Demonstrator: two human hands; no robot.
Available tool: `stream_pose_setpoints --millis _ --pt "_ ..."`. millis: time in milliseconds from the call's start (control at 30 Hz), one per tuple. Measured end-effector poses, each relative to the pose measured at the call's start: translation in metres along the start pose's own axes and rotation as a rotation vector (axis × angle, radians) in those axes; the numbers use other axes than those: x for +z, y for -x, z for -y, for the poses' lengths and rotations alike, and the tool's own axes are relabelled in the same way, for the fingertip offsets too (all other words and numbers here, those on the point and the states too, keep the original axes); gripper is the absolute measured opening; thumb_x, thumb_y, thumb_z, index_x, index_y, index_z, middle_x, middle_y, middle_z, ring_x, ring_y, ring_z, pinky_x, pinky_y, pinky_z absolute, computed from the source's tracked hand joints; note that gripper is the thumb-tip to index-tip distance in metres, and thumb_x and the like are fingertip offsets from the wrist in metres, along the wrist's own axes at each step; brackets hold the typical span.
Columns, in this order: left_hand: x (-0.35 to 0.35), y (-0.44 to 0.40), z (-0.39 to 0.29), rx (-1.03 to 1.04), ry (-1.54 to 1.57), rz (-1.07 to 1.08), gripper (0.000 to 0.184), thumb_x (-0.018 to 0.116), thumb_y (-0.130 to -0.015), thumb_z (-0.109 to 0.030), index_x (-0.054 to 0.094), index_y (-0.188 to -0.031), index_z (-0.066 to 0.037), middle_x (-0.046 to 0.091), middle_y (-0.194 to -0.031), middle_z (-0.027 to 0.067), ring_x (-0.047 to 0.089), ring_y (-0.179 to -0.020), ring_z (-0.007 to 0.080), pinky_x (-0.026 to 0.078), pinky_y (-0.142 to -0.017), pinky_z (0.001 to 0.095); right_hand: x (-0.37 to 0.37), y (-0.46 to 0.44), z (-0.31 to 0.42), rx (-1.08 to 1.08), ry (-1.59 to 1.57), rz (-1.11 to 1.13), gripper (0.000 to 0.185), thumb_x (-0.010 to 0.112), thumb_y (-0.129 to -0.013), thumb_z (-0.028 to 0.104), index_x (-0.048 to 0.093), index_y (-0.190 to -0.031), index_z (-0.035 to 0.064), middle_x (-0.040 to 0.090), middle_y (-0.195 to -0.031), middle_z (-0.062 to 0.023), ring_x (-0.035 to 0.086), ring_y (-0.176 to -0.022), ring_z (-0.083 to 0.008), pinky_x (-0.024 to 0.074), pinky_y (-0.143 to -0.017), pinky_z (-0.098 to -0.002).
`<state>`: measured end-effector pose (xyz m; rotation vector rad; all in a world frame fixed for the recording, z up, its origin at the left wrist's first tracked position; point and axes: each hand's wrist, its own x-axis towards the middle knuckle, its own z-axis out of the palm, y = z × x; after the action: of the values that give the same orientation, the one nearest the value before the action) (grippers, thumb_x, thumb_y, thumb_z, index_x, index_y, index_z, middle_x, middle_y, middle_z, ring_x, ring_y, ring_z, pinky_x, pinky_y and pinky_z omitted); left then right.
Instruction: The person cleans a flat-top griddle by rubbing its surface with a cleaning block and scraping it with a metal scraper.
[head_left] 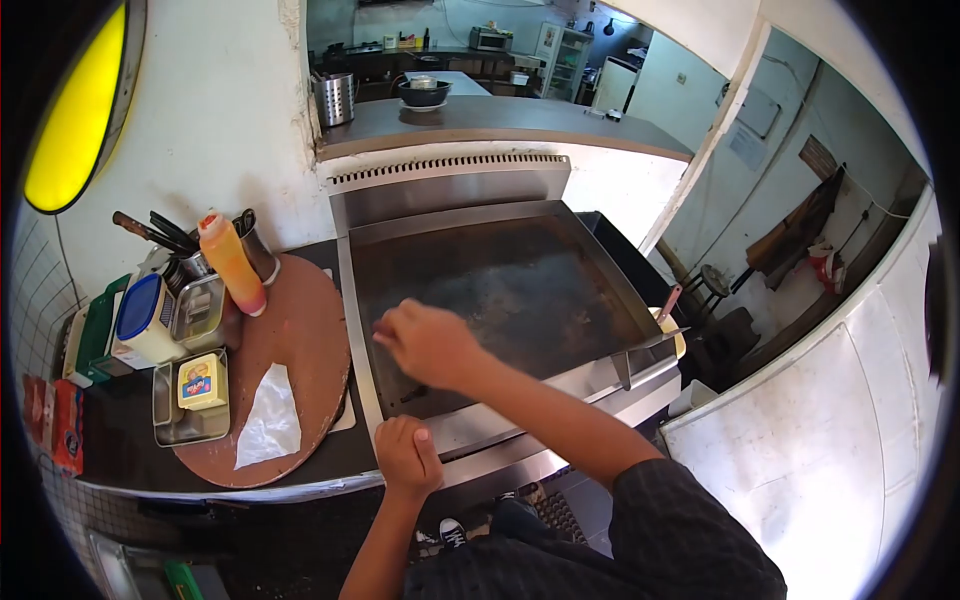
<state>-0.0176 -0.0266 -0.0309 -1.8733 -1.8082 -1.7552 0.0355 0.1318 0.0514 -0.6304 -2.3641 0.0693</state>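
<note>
A flat steel griddle (pixel 500 290) with a dark, stained plate lies in front of me. My right hand (pixel 425 342) is over the griddle's left part, its fingers pinched together; anything between them is too small to make out. Near the griddle's front left corner, my left hand (pixel 408 455) is closed in a loose fist with the thumb on top, and what it may hold is hidden. To the left, a round brown board (pixel 310 340) carries a crumpled white sheet (pixel 270 420) and an orange squeeze bottle (pixel 232 262).
Left of the board are a metal tray (pixel 190 428) with a yellow packet (pixel 201 382), a blue-lidded tub (pixel 145 315) and red packets (pixel 68 425). A scraper (pixel 650 342) rests at the griddle's front right edge. Behind stands a counter (pixel 500 120) with a black bowl (pixel 424 95).
</note>
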Motion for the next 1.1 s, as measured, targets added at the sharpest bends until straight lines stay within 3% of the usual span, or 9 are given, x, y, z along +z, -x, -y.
stream_pose_setpoints --millis 267,467,567,633,733,900,1100 --pt "-0.002 -0.003 -0.003 0.030 0.029 0.008 0.022 0.044 -0.096 -0.014 0.052 -0.077 -0.007 0.052 -0.074 0.0089 0.043 -0.067 0.0281 0.037 -0.071 0.0400 -0.020 0.014 0.028 0.019 -0.161 0.048 0.019 0.067 -0.093 0.026 0.065 -0.102 0.0094 0.062 -0.094 -0.0087 0.063 -0.072 -0.0294 0.0509 -0.064 -0.0368" --pt "-0.001 -0.002 -0.003 -0.002 0.040 0.025 0.024 0.043 -0.098 -0.014 0.050 -0.076 -0.007 0.050 -0.073 0.0087 0.042 -0.066 0.0278 0.036 -0.071 0.0400 -0.081 0.004 -0.080 0.147 0.029 -0.152 0.024 0.068 -0.093 0.031 0.067 -0.102 0.0092 0.066 -0.093 -0.0104 0.065 -0.076 -0.0324 0.0515 -0.068 -0.0402" --pt "-0.003 -0.005 -0.007 0.000 0.037 0.024 0.025 0.043 -0.098 -0.015 0.049 -0.075 -0.007 0.050 -0.072 0.0085 0.042 -0.066 0.0275 0.036 -0.071 0.0398 -0.112 0.021 -0.149 0.307 0.179 -0.123 0.029 0.067 -0.095 0.031 0.066 -0.105 0.0041 0.068 -0.099 -0.0130 0.066 -0.082 -0.0340 0.0520 -0.074 -0.0411" --pt "-0.002 -0.004 -0.007 0.000 0.036 0.026 0.025 0.043 -0.099 -0.015 0.049 -0.075 -0.007 0.050 -0.073 0.0085 0.042 -0.066 0.0275 0.036 -0.071 0.0398 -0.136 0.035 -0.178 0.413 0.284 -0.052 0.028 0.064 -0.097 0.030 0.068 -0.111 0.0069 0.068 -0.105 -0.0114 0.067 -0.085 -0.0351 0.0538 -0.074 -0.0427" --pt "-0.001 -0.003 -0.004 -0.001 0.025 0.025 0.025 0.043 -0.099 -0.015 0.049 -0.076 -0.007 0.050 -0.073 0.0085 0.042 -0.066 0.0275 0.036 -0.071 0.0399 -0.143 0.062 -0.219 0.449 0.333 -0.074 0.024 0.063 -0.097 0.026 0.067 -0.109 0.0061 0.068 -0.100 -0.0121 0.067 -0.082 -0.0360 0.0529 -0.072 -0.0447" --pt "0.001 -0.001 -0.001 0.041 -0.073 0.036 0.024 0.043 -0.099 -0.014 0.050 -0.077 -0.007 0.050 -0.073 0.0085 0.042 -0.066 0.0277 0.036 -0.071 0.0401 -0.115 0.056 -0.199 0.445 0.315 -0.098 0.024 0.062 -0.097 0.027 0.066 -0.106 0.0056 0.068 -0.099 -0.0147 0.066 -0.082 -0.0375 0.0528 -0.071 -0.0463" --pt "-0.001 -0.002 -0.003 0.027 -0.027 0.044 0.024 0.043 -0.099 -0.014 0.050 -0.077 -0.007 0.051 -0.074 0.0088 0.043 -0.066 0.0283 0.036 -0.070 0.0405 -0.045 0.011 -0.095 0.436 0.233 -0.040 0.026 0.059 -0.097 0.030 0.064 -0.101 0.0049 0.067 -0.098 -0.0174 0.066 -0.079 -0.0392 0.0532 -0.070 -0.0481"
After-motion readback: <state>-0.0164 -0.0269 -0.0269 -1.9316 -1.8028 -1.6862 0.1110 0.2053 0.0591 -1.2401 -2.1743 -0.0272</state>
